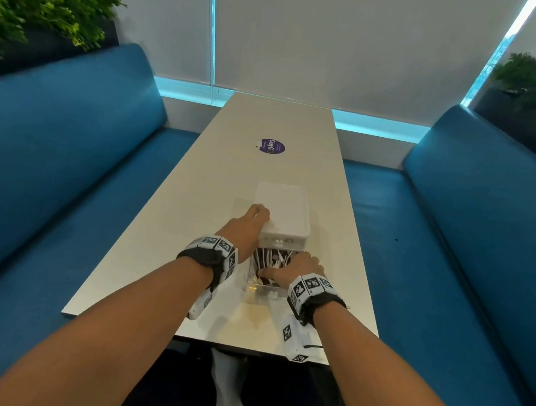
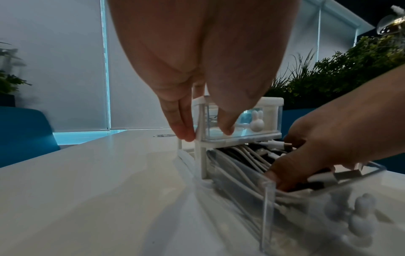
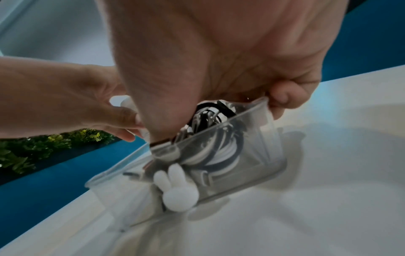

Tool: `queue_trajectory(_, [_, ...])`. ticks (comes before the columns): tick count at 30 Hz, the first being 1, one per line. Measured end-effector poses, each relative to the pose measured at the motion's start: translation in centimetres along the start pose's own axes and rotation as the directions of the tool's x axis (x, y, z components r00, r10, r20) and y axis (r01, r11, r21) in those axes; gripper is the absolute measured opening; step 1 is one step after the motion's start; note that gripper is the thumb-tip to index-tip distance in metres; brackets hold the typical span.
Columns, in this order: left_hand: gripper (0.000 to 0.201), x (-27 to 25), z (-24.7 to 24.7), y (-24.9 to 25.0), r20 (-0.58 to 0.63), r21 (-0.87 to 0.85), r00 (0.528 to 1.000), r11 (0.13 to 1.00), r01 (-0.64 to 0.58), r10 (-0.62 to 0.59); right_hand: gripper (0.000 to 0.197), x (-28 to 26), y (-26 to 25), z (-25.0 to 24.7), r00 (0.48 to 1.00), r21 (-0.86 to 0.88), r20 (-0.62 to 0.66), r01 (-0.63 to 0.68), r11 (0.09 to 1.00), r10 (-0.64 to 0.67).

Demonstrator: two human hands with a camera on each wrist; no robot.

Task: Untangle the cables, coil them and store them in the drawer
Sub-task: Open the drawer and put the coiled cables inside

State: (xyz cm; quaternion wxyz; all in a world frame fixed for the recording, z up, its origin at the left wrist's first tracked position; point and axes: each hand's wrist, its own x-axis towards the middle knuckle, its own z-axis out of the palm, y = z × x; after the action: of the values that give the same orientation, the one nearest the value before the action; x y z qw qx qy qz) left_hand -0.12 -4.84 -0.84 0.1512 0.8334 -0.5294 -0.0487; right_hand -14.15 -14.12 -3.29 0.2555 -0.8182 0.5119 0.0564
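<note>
A small white drawer unit (image 1: 283, 210) (image 2: 271, 102) stands on the table. Its clear lower drawer (image 1: 262, 289) (image 2: 306, 216) (image 3: 252, 155) is pulled out toward me and holds coiled white and black cables (image 1: 267, 258) (image 2: 241, 159) (image 3: 210, 114). My left hand (image 1: 259, 216) (image 2: 206, 133) holds the unit's front left corner, fingers on the side wall and thumb on the shut upper drawer. My right hand (image 1: 287, 267) (image 3: 219, 119) lies across the open drawer. Its thumb presses down on the cables and its fingers (image 3: 282, 98) curl over the drawer's right wall.
The long white table (image 1: 266, 123) carries a round purple sticker (image 1: 272, 146) beyond the unit. Blue benches (image 1: 57, 156) (image 1: 481, 217) run along both sides, with plants behind them. Each drawer front has a white rabbit-shaped knob (image 3: 177, 190) (image 2: 256, 123). The drawer front sits near the table's near edge.
</note>
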Motion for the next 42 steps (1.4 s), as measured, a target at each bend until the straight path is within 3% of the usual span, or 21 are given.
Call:
queue_trajectory(6, [0.053,0.1,-0.1,0.3,0.012,-0.010,1.000,1.000,0.015,-0.014,0.114,0.2,0.8,-1.1,0.983,0.071,0.148,0.101,0.992,-0.110])
queue_trajectory(10, [0.056,-0.1,0.0,-0.1,0.002,-0.038,1.000,0.999,-0.002,0.002,0.052,0.5,1.7,-2.7,0.952,0.158,0.251,0.136,0.978,-0.173])
queue_trajectory(11, [0.057,-0.2,0.1,-0.1,0.001,-0.037,1.000,0.999,-0.005,0.005,0.056,0.6,1.8,-2.6,0.956,0.170,0.243,0.126,0.977,-0.166])
queue_trajectory(14, [0.057,-0.3,0.0,-0.1,0.004,-0.035,1.000,0.999,-0.003,0.004,0.098,1.3,1.9,-1.5,0.984,0.205,0.152,0.065,0.977,-0.097])
queue_trajectory(16, [0.057,-0.3,-0.2,-0.2,0.009,-0.040,1.000,0.999,-0.007,0.008,0.091,0.9,1.7,-1.5,0.992,0.215,0.105,0.038,0.976,-0.062])
queue_trajectory(19, [0.054,-0.3,-0.3,-0.2,0.005,-0.038,1.000,0.999,-0.014,0.014,0.077,0.5,1.7,-1.4,0.995,0.194,-0.059,0.095,0.976,-0.085])
queue_trajectory(21, [0.051,-0.3,-0.3,-0.1,0.004,-0.037,1.000,0.999,-0.004,0.004,0.076,0.7,1.4,-0.9,0.988,0.146,-0.104,0.125,0.981,-0.110])
queue_trajectory(23, [0.051,-0.2,-0.3,0.0,0.004,-0.033,1.000,0.999,-0.002,0.002,0.080,0.7,1.2,-1.2,0.994,0.149,-0.052,0.104,0.983,-0.098])
queue_trajectory(26, [0.052,-0.1,0.0,-0.2,0.001,-0.036,1.000,0.999,0.007,-0.007,0.109,0.6,0.8,-1.9,0.996,0.161,0.063,0.052,0.986,-0.063])
queue_trajectory(29, [0.054,-0.1,0.1,-0.2,0.002,-0.036,1.000,0.999,0.007,-0.007,0.127,0.4,0.1,-1.4,0.997,0.062,0.066,0.041,0.997,-0.045])
queue_trajectory(34, [0.059,-0.2,0.1,-0.4,-0.003,-0.043,1.000,0.999,-0.009,0.009,0.120,0.8,0.1,-0.1,1.000,0.081,-0.027,0.008,0.997,-0.006])
queue_trajectory(42, [0.060,-0.2,-0.3,-0.2,0.020,-0.037,1.000,0.999,0.006,-0.005,0.122,1.4,-0.1,-0.1,1.000,0.173,-0.005,-0.011,0.985,0.012])
